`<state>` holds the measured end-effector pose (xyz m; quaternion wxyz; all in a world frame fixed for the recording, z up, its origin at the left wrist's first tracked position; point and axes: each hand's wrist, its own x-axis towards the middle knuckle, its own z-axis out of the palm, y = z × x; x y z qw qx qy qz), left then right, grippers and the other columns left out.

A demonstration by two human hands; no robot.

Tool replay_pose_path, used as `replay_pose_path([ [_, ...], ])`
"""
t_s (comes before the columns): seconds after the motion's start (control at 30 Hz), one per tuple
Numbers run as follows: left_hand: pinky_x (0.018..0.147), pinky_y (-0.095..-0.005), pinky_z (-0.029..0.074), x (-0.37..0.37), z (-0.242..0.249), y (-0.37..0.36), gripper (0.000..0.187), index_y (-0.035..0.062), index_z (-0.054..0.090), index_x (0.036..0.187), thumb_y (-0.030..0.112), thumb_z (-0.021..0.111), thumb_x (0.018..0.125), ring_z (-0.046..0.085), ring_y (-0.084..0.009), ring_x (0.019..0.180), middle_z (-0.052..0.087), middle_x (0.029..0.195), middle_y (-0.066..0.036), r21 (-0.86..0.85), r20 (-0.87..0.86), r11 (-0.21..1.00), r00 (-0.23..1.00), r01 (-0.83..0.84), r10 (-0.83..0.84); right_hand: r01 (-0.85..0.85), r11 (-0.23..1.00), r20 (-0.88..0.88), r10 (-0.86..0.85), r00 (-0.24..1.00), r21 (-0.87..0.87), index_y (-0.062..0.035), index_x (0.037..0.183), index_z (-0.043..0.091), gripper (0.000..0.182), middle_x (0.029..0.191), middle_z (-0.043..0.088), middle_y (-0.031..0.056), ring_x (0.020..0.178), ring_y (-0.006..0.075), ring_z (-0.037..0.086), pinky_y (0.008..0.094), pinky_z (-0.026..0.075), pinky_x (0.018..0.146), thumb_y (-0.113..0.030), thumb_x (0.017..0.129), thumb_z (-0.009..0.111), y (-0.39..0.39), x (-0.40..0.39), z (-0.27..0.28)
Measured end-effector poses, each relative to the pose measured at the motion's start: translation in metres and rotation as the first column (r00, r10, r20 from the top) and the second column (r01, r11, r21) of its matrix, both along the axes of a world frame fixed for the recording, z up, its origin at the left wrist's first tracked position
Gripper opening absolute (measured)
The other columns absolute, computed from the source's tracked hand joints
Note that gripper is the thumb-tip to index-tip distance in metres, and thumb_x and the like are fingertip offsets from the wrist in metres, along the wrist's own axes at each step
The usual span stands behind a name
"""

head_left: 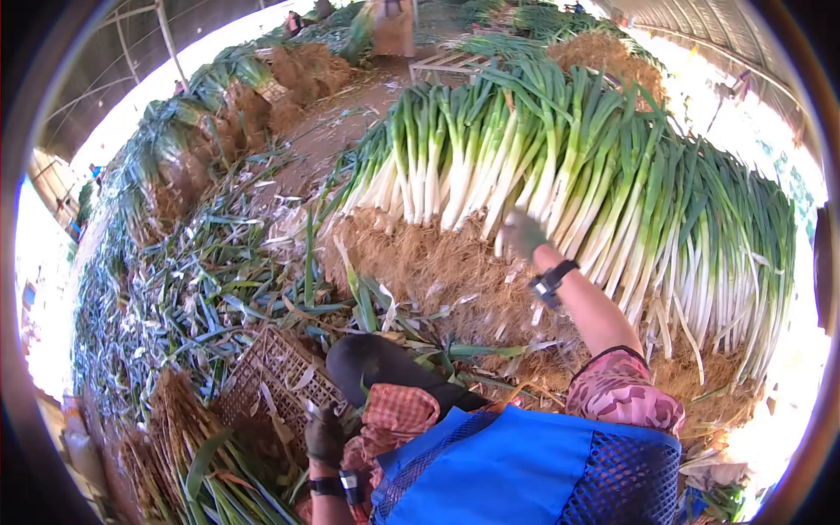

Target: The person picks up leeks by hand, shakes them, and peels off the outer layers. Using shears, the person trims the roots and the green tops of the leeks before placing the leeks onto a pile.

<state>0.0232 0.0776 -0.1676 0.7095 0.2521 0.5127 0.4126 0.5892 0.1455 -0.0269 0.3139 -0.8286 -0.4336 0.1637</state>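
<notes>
My right hand [523,234], in a dark glove and blurred by motion, reaches to the white lower stalks of a long row of leeks [560,166]. Brown roots [420,267] hang along the row's near side. Whether its fingers hold a stalk cannot be made out. My left hand [325,436], also gloved, is low beside my knee, next to a brown plastic crate [276,376]. Its fingers are curled round a small, pale-tipped object that I cannot make out. Unpeeled leeks [188,446] with brown, dry ends lie left of that hand.
Cut leaves and peelings [210,289] cover the ground on the left. Bundled leeks with roots [175,166] stand in a row beyond them. A person [293,24] is far off at the top left. A wooden frame [446,66] lies behind the leek row.
</notes>
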Motion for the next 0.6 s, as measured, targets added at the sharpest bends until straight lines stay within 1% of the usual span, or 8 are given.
replay_pose_path([
  [0.07,0.044,-0.0236,0.031,-0.001,0.054,0.006,0.011,0.0078,0.067,0.092,0.017,0.062,0.090,0.040,-0.0071,0.047,0.042,0.059,0.008,0.440,-0.529,0.810,0.841,0.387,-0.115,-0.535,0.844,-0.174,0.532,0.828,0.036,-0.0125,0.133,0.052,0.049,0.122,0.063,0.0128,0.112,0.0266,0.060,0.0419,0.047,0.100,-0.046,0.097,0.051,-0.001,-0.112,0.041],
  [0.1,0.044,-0.0225,0.031,-0.005,0.063,0.007,0.012,0.0060,0.066,0.092,0.016,0.060,0.091,0.042,-0.0068,0.047,0.044,0.058,0.007,0.582,-0.809,0.517,0.515,0.628,0.284,-0.712,0.700,-0.143,0.712,0.688,0.058,-0.0131,0.136,0.050,0.054,0.128,0.061,0.0138,0.120,0.0285,0.057,0.0432,0.046,0.100,-0.046,0.094,0.058,0.009,-0.159,0.022],
  [0.13,0.044,-0.0232,0.033,-0.005,0.081,0.002,0.012,0.0065,0.065,0.091,0.018,0.061,0.091,0.042,-0.0074,0.047,0.044,0.058,0.007,0.479,-0.416,0.859,0.909,0.180,0.041,-0.836,0.547,-0.221,0.822,0.524,0.050,-0.0120,0.139,0.046,0.064,0.127,0.061,0.0173,0.121,0.0319,0.057,0.0420,0.047,0.098,-0.041,0.087,0.068,-0.005,-0.209,0.047],
  [0.17,0.044,-0.0240,0.035,-0.001,0.110,-0.004,0.012,0.0069,0.063,0.090,0.019,0.062,0.090,0.042,-0.0080,0.047,0.045,0.058,0.006,0.004,0.192,0.992,0.974,-0.124,0.121,-0.925,0.376,-0.316,0.886,0.340,0.058,-0.0110,0.143,0.043,0.076,0.126,0.060,0.0207,0.121,0.0352,0.057,0.0408,0.048,0.095,-0.036,0.080,0.078,-0.021,-0.260,0.072],
  [0.33,0.041,-0.0232,0.034,-0.035,0.185,-0.063,0.029,0.0133,0.056,0.083,0.038,0.057,0.097,0.038,-0.0057,0.045,0.045,0.059,0.007,0.566,-0.134,0.822,0.978,-0.055,0.157,-0.811,-0.422,-0.120,0.855,-0.505,0.406,-0.0057,0.143,0.037,0.080,0.108,0.066,0.0161,0.093,0.0213,0.065,0.0364,0.051,0.081,-0.027,0.079,0.078,-0.051,-0.463,0.001],
  [0.43,0.047,-0.0208,0.041,-0.094,0.246,-0.085,0.028,0.0106,0.058,0.091,0.036,0.051,0.100,0.051,-0.0076,0.056,0.054,0.071,0.002,0.240,0.389,0.965,0.921,-0.109,0.007,-0.833,-0.103,-0.770,0.336,-0.543,0.543,-0.0047,0.123,0.058,0.046,0.094,0.068,0.0072,0.079,0.0116,0.061,0.0317,0.049,0.069,-0.024,0.085,0.073,-0.115,-0.546,-0.028],
  [0.5,0.053,-0.0155,0.046,-0.122,0.264,-0.099,0.030,0.0077,0.062,0.107,0.032,0.046,0.103,0.065,-0.0094,0.072,0.067,0.089,-0.004,0.363,0.416,0.927,0.906,-0.090,-0.076,-0.707,-0.268,-0.461,0.600,-0.654,0.655,-0.0081,0.083,0.067,0.017,0.071,0.059,0.0022,0.063,0.0116,0.052,0.0304,0.045,0.058,-0.020,0.094,0.061,-0.120,-0.577,-0.018],
  [0.6,0.069,-0.0246,0.052,-0.140,0.300,-0.113,0.031,0.0042,0.060,0.114,0.030,0.051,0.101,0.064,-0.0134,0.091,0.065,0.105,-0.008,0.519,-0.095,0.682,0.758,-0.515,0.645,-0.804,-0.329,-0.528,0.621,-0.580,0.495,-0.0054,0.089,0.064,0.017,0.077,0.063,0.0059,0.072,0.0172,0.062,0.0336,0.051,0.066,-0.016,0.096,0.052,-0.061,-0.597,0.022],
])
